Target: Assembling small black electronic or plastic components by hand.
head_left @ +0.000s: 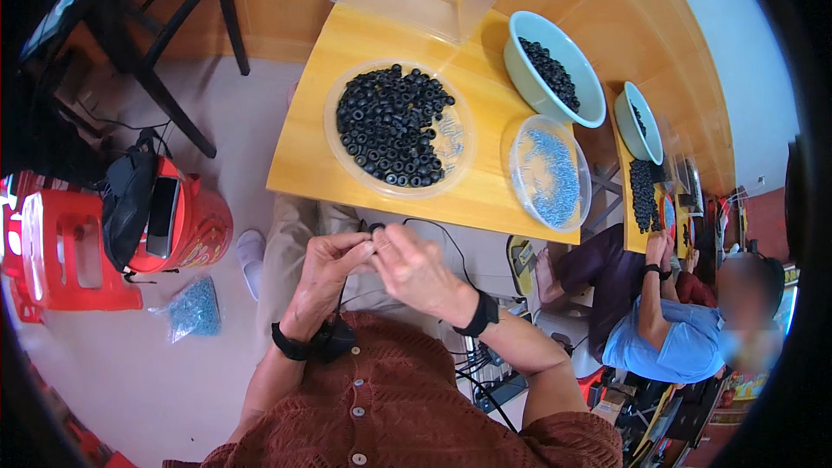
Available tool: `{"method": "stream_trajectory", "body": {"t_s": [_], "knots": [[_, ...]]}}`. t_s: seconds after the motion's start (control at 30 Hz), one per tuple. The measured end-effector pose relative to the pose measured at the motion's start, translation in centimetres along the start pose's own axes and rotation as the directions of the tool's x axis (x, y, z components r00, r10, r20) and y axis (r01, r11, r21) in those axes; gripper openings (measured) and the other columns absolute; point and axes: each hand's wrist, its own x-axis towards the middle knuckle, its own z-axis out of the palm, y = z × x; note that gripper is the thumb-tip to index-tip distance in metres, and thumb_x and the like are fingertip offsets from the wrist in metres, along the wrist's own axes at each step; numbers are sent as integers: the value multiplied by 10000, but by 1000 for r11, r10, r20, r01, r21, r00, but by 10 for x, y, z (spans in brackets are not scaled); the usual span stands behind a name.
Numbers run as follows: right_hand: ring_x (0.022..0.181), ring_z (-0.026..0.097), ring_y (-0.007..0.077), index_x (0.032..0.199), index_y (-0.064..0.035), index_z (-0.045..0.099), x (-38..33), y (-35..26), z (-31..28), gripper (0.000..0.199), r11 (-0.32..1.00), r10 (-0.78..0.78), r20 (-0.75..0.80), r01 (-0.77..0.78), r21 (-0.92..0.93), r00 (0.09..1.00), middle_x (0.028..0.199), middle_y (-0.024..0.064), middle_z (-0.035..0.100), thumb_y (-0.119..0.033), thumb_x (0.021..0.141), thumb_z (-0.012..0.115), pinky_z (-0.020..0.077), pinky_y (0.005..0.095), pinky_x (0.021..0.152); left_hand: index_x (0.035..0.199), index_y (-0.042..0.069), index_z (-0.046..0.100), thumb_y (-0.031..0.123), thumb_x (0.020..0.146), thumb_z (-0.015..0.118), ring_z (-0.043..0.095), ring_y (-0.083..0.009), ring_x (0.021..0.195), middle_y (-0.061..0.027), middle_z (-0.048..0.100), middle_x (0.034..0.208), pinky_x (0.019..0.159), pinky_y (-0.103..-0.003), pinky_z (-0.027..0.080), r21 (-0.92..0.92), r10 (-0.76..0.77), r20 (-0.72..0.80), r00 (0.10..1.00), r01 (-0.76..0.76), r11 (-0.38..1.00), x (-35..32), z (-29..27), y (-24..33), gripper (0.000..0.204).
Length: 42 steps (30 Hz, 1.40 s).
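In front of my chest, just off the table's near edge, my two hands meet at the fingertips. My left hand [333, 270] is closed in a pinch, with a small black round piece [375, 227] showing at its fingertips. My right hand [414, 267] is also pinched and touches the same spot; what its fingers grip is hidden. Beyond them, a round clear plastic tray [333, 140] carries a heap of black ring-shaped pieces [386, 121] and, on its right side, some small silvery screws [450, 137].
On the yellow wooden table [299, 156], a clear dish [518, 192] of screws and a pale green basin [582, 113] of black pieces stand right. A red bucket [204, 221], a red stool [61, 251] and a bag of bluish bits [198, 308] are left. A co-worker [663, 325] sits right.
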Motion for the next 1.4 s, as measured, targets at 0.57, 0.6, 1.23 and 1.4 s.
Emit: {"method": "stream_trajectory", "body": {"t_s": [0.57, 0.6, 1.23, 1.4], "knots": [[742, 580, 158, 973, 35, 594, 6, 15, -17, 208, 790, 250, 88, -255, 558, 964, 814, 87, 557, 36, 765, 597, 471, 246, 592, 968, -46, 627, 100, 828, 614, 526, -60, 744, -33, 622, 815, 695, -220, 442, 291, 150, 111, 982, -176, 940, 2, 1, 2, 202], [742, 580, 158, 973, 35, 594, 7, 14, -17, 208, 789, 249, 90, -256, 559, 964, 814, 87, 557, 36, 765, 597, 471, 246, 592, 971, -40, 627, 88, 817, 624, 532, -61, 754, -32, 626, 830, 703, -224, 449, 309, 145, 116, 983, -174, 935, 2, 0, 3, 200], [653, 554, 272, 882, 31, 550, 7, 10, -22, 126, 859, 150, 50, -155, 488, 987, 751, 129, 532, 21, 764, 595, 444, 328, 582, 933, -51, 623, 63, 818, 620, 570, -74, 750, -42, 628, 805, 698, -223, 484, 165, 90, 143, 986, -113, 980, 0, -1, 9, 162], [690, 562, 343, 886, 11, 505, 8, 7, -31, 90, 896, 77, 155, -136, 422, 985, 765, 162, 528, 15, 802, 537, 442, 377, 578, 919, -39, 636, 71, 818, 625, 569, -71, 738, -43, 630, 798, 683, -221, 484, 146, 48, 178, 983, -74, 986, -1, -3, 8, 150]]}}
